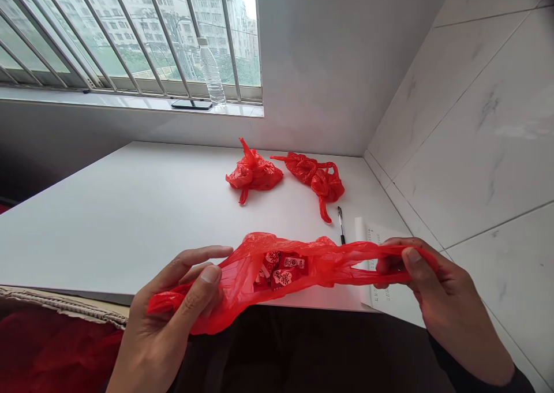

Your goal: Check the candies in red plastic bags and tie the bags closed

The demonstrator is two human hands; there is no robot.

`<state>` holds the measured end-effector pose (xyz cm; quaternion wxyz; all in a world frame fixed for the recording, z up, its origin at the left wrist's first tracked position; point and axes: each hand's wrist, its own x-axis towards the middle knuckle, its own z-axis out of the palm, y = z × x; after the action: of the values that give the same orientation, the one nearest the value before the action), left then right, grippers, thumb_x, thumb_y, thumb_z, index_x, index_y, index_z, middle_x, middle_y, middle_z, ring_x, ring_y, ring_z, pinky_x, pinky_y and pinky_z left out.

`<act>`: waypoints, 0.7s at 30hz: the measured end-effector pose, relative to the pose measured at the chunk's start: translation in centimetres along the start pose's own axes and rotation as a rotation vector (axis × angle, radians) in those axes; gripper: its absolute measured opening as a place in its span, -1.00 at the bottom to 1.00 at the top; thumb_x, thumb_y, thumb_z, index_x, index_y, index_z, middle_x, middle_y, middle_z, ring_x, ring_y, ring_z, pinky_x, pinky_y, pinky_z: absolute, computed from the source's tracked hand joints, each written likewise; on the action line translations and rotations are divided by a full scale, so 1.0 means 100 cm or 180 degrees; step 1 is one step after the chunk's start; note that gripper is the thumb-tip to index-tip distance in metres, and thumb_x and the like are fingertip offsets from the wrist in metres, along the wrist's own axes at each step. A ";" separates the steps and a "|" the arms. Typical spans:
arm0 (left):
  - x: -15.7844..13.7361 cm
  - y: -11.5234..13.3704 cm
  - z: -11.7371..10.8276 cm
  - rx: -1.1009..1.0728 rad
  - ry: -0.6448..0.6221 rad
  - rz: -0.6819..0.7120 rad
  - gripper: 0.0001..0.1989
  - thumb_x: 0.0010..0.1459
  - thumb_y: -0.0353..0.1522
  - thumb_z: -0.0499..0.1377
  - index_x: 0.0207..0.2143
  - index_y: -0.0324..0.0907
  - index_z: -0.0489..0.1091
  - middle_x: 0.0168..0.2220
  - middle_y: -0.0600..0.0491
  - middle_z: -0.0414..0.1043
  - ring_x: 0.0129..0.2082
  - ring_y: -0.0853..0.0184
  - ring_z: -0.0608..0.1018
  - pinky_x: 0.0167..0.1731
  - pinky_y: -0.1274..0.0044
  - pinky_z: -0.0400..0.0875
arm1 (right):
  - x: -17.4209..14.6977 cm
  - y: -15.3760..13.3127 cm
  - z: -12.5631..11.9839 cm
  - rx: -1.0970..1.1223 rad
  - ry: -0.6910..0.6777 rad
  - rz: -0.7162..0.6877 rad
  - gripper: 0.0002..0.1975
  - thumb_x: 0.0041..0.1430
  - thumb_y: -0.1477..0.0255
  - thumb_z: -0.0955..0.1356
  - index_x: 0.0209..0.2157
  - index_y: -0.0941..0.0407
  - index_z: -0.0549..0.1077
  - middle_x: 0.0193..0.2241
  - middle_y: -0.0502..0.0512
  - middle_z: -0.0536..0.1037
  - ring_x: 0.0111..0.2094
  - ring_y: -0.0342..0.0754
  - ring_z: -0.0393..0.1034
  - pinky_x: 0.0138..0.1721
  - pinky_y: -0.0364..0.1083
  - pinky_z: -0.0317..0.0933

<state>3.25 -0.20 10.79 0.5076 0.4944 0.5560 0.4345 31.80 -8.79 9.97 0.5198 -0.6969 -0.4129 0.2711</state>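
Over the near edge of the flat white surface (130, 220), I have the left hand (162, 312) and right hand (448, 292) pinching opposite ends of a thin red plastic bag (326, 263), seemingly so its mouth gapes, baring small red printed packets (283, 277).

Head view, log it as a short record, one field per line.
Left hand: grips one end of an open red plastic bag
Right hand: holds the other end, stretched out
Bag contents: small red printed packets
Table, rear: left bunched red bag, right bunched red bag
Table, right: pen; printed paper, partly hidden
Windowsill: clear bottle, flat dark object
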 end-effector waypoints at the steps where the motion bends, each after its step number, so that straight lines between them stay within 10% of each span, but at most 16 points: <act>1: 0.000 0.000 0.000 -0.0001 -0.0010 -0.0008 -0.61 0.07 0.01 0.27 -0.13 0.03 0.50 -0.63 0.18 0.20 -0.58 0.39 0.34 -0.54 0.60 0.37 | 0.000 0.000 0.000 0.0033 0.0016 0.0011 -0.64 0.30 0.05 0.31 -0.13 0.01 0.53 -0.16 0.14 0.57 -0.12 0.15 0.52 -0.24 0.06 0.54; 13: -0.011 0.009 0.002 0.0106 -0.0225 0.0411 -0.49 0.03 -0.10 0.33 0.06 0.07 0.44 -0.34 0.07 0.53 -0.27 0.25 0.56 -0.29 0.56 0.49 | -0.003 -0.012 0.001 0.0225 0.0073 0.0039 -0.61 0.19 0.10 0.43 -0.03 0.01 0.48 -0.22 0.11 0.61 -0.17 0.14 0.56 -0.13 0.13 0.54; 21: -0.006 0.008 0.005 0.0700 0.0098 0.1177 -0.75 0.24 -0.12 0.15 -0.30 0.02 0.59 -0.23 0.06 0.46 -0.20 0.24 0.49 -0.21 0.53 0.39 | -0.004 -0.018 0.003 0.0447 0.0079 -0.0237 -0.73 0.28 0.13 0.37 -0.11 -0.02 0.54 -0.13 0.10 0.58 -0.21 0.09 0.57 -0.12 0.10 0.54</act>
<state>3.88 -0.72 11.62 0.3538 0.6337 0.5075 0.4644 30.82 -8.75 11.59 0.5823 -0.6462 -0.4120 0.2712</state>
